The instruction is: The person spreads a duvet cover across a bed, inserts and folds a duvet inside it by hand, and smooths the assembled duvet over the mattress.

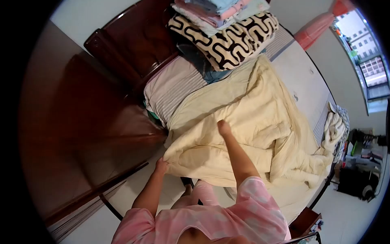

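1. Well, nearest are two hands: the left hand (161, 166) is closed around a corner of the cream quilt (243, 130); the right hand (223, 127) is against its upper face, fingers mostly hidden, so I cannot tell how far open it is or whether it grips cloth.
2. Below, pale floor (136, 191) leaves a little room around two legs, partly covered by clothing and the quilt's near edge.
3. One quilt lies rumpled across the bed, its folds hiding much of the surface beneath.
4. Beyond its far edge, the pale mattress (302, 73) offers open space.
5. Toward the headboard (134, 44) sit one black-and-cream folded blanket (231, 40) and one clothes stack (219, 14), cut off above; its pieces are hard to count.
6. Farthest is one window (369, 61).
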Motion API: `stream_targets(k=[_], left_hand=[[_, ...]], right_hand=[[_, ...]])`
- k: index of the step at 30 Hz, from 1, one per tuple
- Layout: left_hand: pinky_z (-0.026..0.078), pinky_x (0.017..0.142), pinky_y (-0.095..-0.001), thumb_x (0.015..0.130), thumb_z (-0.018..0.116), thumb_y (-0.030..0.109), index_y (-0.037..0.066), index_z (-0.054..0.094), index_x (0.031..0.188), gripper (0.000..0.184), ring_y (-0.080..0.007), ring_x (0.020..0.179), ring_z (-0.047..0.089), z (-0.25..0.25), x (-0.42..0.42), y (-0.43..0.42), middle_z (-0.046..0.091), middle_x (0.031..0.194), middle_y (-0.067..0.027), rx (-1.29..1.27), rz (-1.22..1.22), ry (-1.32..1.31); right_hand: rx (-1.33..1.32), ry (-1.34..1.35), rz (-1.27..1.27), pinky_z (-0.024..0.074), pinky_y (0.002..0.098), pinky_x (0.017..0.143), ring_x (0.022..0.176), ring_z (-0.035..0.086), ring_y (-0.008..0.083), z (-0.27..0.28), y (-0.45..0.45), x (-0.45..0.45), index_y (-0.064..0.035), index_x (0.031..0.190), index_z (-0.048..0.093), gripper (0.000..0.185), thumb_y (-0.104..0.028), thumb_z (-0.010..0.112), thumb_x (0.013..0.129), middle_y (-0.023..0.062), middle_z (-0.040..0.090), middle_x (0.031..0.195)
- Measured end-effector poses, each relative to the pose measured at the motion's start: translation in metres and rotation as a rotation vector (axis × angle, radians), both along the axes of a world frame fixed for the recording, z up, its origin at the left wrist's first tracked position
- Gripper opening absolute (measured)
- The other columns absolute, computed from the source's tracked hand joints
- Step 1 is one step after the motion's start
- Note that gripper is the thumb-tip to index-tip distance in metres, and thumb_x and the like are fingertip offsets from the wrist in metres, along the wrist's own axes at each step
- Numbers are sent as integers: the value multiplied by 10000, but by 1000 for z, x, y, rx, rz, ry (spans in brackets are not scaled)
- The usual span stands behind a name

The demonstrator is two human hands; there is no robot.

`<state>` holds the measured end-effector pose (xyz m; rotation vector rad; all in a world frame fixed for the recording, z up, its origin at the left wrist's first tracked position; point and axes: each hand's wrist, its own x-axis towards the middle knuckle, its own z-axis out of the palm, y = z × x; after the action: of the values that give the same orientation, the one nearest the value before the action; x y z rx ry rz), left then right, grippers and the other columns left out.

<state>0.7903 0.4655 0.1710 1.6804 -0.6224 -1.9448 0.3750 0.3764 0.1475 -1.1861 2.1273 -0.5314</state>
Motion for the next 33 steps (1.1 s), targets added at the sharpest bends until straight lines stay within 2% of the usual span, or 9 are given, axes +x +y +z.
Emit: stream_targets(k=[4, 8, 13, 14, 17, 21, 26, 29, 33], left_hand=[[445, 871, -320, 782, 566, 47, 22, 504, 1222, 444, -240, 1017, 567, -31, -35, -24, 586, 1103, -112, 140, -253, -368], [411, 930, -363, 797, 609, 122, 45, 480, 1249, 476, -277, 1096, 524, -84, -95, -54, 555, 1168, -129, -60, -306, -470], [325, 1031, -388, 799, 640, 187, 78, 422, 1322, 577, -314, 1235, 403, -76, -167, -108, 478, 1293, -151, -405, -631, -934], [312, 1044, -385, 796, 645, 191, 82, 408, 1336, 600, -309, 1252, 385, -80, -175, -115, 470, 1306, -147, -437, -694, -966], [316, 1041, -377, 761, 679, 199, 86, 428, 1318, 621, -301, 1229, 412, -70, -194, -145, 468, 1313, -135, -289, -936, -1006], [376, 979, -390, 687, 733, 202, 82, 528, 1191, 558, -320, 1107, 502, -69, -189, -147, 519, 1233, -122, -415, -937, -884], [446, 867, -413, 692, 725, 211, 78, 582, 1065, 421, -328, 988, 547, -50, -184, -120, 576, 1039, -121, -504, -978, -793], [453, 844, -416, 735, 697, 268, 74, 595, 1036, 372, -330, 970, 549, -55, -180, -102, 575, 1000, -127, -568, -936, -701], [446, 845, -418, 776, 663, 348, 56, 605, 1004, 374, -339, 961, 546, -71, -175, -97, 578, 1002, -135, -512, -911, -633]], right_hand=[[-35, 258, 151, 470, 478, 761, 857, 585, 409, -32, -57, -77, -66, 922, 615, 226, -230, 463, 891, 202, 620, 925], [96, 361, 335, 449, 448, 863, 1064, 504, 339, -61, -105, -134, -125, 1079, 552, 247, -215, 385, 921, 125, 560, 1118], [11, 849, 746, 255, 542, 1040, 1179, 466, 253, -76, -134, -176, -172, 1142, 559, 295, -233, 547, 854, 67, 532, 1242], [265, 811, 831, 164, 613, 1061, 1221, 432, 262, -75, -142, -181, -185, 1248, 492, 386, -203, 520, 864, 68, 552, 1194], [389, 696, 921, 221, 548, 1049, 1168, 465, 250, -61, -143, -187, -172, 1114, 587, 318, -266, 611, 812, 63, 560, 1195], [-125, 626, 645, 352, 444, 945, 1023, 513, 287, -40, -95, -199, -103, 976, 590, 211, -196, 583, 786, 73, 578, 1011], [-29, 424, 678, 404, 448, 866, 1025, 536, 333, -69, -11, -224, -84, 994, 546, 195, -121, 521, 804, 122, 567, 1120], [250, 189, 413, 447, 431, 820, 973, 555, 357, -69, -26, -226, -79, 1016, 536, 203, -130, 501, 823, 131, 572, 1113], [-72, 494, 461, 488, 427, 753, 891, 583, 375, -63, -85, -221, -70, 1036, 524, 199, -130, 449, 861, 133, 604, 1047]])
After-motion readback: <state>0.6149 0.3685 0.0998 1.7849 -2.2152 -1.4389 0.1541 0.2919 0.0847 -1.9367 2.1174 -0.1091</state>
